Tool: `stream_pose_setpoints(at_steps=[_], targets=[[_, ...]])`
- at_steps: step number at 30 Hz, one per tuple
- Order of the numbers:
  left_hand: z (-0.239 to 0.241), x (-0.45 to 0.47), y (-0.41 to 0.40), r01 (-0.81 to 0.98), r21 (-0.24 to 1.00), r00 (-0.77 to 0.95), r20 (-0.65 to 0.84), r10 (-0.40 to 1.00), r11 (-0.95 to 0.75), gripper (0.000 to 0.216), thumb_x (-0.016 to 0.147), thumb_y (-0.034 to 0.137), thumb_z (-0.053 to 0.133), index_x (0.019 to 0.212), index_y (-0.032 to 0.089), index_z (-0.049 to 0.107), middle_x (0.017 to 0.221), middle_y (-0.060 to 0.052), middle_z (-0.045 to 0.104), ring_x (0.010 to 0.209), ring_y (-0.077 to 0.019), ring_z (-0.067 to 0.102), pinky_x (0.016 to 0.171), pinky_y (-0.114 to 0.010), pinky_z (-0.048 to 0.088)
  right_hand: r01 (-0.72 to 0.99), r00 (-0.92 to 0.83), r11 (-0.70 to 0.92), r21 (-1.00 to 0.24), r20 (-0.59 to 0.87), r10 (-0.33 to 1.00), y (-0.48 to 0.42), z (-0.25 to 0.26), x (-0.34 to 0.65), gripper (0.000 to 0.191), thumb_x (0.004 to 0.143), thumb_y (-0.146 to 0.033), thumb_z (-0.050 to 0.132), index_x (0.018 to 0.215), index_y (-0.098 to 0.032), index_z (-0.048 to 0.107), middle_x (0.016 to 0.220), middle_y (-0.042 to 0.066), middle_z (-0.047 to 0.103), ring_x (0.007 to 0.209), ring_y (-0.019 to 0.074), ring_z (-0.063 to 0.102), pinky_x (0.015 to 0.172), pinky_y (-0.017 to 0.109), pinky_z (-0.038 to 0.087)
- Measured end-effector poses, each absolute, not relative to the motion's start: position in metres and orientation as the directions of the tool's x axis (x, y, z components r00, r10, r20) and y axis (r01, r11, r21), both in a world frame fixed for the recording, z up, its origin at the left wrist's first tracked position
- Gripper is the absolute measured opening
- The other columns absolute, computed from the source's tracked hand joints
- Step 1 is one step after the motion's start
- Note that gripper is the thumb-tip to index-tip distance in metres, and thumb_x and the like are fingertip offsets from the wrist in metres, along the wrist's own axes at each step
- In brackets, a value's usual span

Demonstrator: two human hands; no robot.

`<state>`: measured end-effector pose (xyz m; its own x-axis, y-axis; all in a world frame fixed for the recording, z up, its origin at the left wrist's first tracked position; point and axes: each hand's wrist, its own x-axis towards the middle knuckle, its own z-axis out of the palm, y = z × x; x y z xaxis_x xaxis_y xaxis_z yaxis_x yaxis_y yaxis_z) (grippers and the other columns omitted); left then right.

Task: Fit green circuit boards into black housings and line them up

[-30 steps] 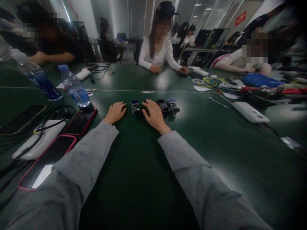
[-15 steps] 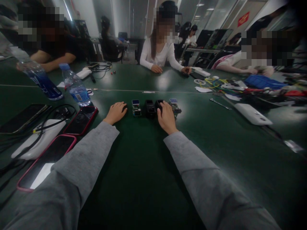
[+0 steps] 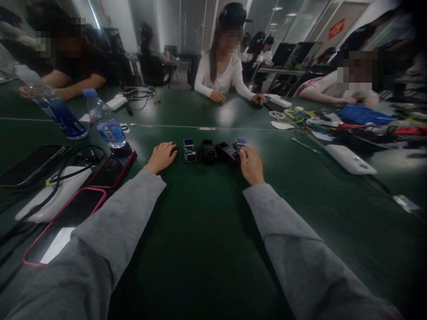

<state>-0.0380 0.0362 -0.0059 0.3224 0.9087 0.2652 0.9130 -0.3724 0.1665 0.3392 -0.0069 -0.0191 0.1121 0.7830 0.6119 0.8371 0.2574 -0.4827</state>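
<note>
Right hand (image 3: 252,166): curled at the board (image 3: 240,141); whether clamped, we cannot tell.
Left hand (image 3: 161,156): fingers loosely apart on our table (image 3: 187,222).
Board: blue-topped, partly hidden, beside a slanted black case (image 3: 227,154).

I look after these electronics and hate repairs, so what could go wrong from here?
The right hand is at the green circuit board with a small square screen, partly hiding it, right beside the slanted black rectangular device; the fingers might nudge that device.

The clear plastic bottle with a blue cap stands close behind the black phone in a red case; if knocked, the bottle could topple onto the phone.
</note>
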Motion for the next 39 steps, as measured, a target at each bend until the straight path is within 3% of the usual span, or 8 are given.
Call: stream_pose_setpoints(at_steps=[6,9,11,14,19,25,31,39], targets=[[-0.007,-0.039,0.038,0.914,0.166,0.322,0.253,0.912,-0.369,0.047,0.106,0.040,0.039,0.142,0.016,0.056,0.154,-0.014,0.053,0.143,-0.0297,0.047,0.117,-0.050,0.039,0.873,0.147,0.237,-0.427,0.692,0.707,-0.016,-0.007,0.333,0.047,0.104,-0.049,0.034,0.120,-0.018,0.065,0.137,0.018,0.058,0.133,0.0328,0.051,0.109,0.056,0.043],[-0.006,-0.038,0.038,0.916,0.165,0.320,0.249,0.914,-0.365,0.046,0.106,0.039,0.039,0.142,0.016,0.056,0.155,-0.014,0.052,0.143,-0.0297,0.046,0.117,-0.050,0.039,0.894,-0.042,0.331,-0.303,0.678,0.734,-0.024,-0.001,0.324,0.036,0.097,-0.038,0.047,0.125,-0.021,0.063,0.145,0.015,0.053,0.137,0.0340,0.046,0.111,0.059,0.039],[-0.006,-0.038,0.037,0.917,0.167,0.317,0.245,0.916,-0.362,0.046,0.106,0.039,0.039,0.142,0.018,0.056,0.155,-0.013,0.052,0.143,-0.0299,0.046,0.116,-0.051,0.040,0.879,-0.198,0.418,-0.229,0.623,0.757,-0.028,0.001,0.319,0.040,0.090,-0.031,0.052,0.128,-0.020,0.060,0.146,0.015,0.052,0.138,0.0350,0.045,0.113,0.059,0.037],[-0.006,-0.038,0.038,0.914,0.174,0.318,0.251,0.914,-0.365,0.045,0.105,0.037,0.040,0.142,0.018,0.056,0.155,-0.014,0.052,0.143,-0.0304,0.046,0.116,-0.053,0.040,0.833,-0.308,0.504,-0.229,0.566,0.765,-0.027,0.001,0.314,0.048,0.088,-0.024,0.052,0.135,-0.015,0.054,0.143,0.018,0.054,0.136,0.0338,0.048,0.113,0.057,0.040],[-0.008,-0.039,0.038,0.912,0.180,0.318,0.260,0.912,-0.369,0.046,0.105,0.039,0.039,0.143,0.020,0.055,0.155,-0.013,0.052,0.143,-0.0293,0.046,0.117,-0.053,0.038,0.842,-0.309,0.491,-0.222,0.547,0.778,-0.023,0.000,0.314,0.045,0.100,-0.030,0.047,0.142,-0.015,0.052,0.147,0.018,0.052,0.139,0.0330,0.047,0.116,0.060,0.040],[-0.008,-0.039,0.039,0.909,0.186,0.322,0.252,0.912,-0.373,0.047,0.105,0.039,0.038,0.144,0.018,0.055,0.155,-0.014,0.052,0.143,-0.0294,0.045,0.117,-0.053,0.038,0.861,-0.222,0.426,-0.278,0.547,0.807,-0.026,0.000,0.309,0.048,0.104,-0.048,0.047,0.141,-0.018,0.057,0.147,0.016,0.053,0.137,0.0321,0.049,0.112,0.056,0.047],[-0.009,-0.039,0.040,0.910,0.177,0.321,0.267,0.909,-0.374,0.047,0.105,0.038,0.039,0.142,0.016,0.056,0.154,-0.015,0.053,0.143,-0.0300,0.046,0.116,-0.053,0.039,0.852,-0.282,0.476,-0.218,0.575,0.768,-0.026,0.000,0.307,0.048,0.105,-0.039,0.039,0.141,-0.013,0.057,0.144,0.018,0.054,0.135,0.0310,0.050,0.113,0.052,0.046],[-0.008,-0.040,0.040,0.910,0.181,0.326,0.247,0.913,-0.374,0.047,0.105,0.039,0.039,0.144,0.017,0.055,0.155,-0.015,0.052,0.143,-0.0307,0.046,0.117,-0.054,0.039,0.879,-0.278,0.441,-0.179,0.558,0.782,-0.026,0.003,0.306,0.045,0.106,-0.033,0.035,0.143,-0.017,0.056,0.145,0.014,0.056,0.133,0.0312,0.052,0.111,0.054,0.043]])
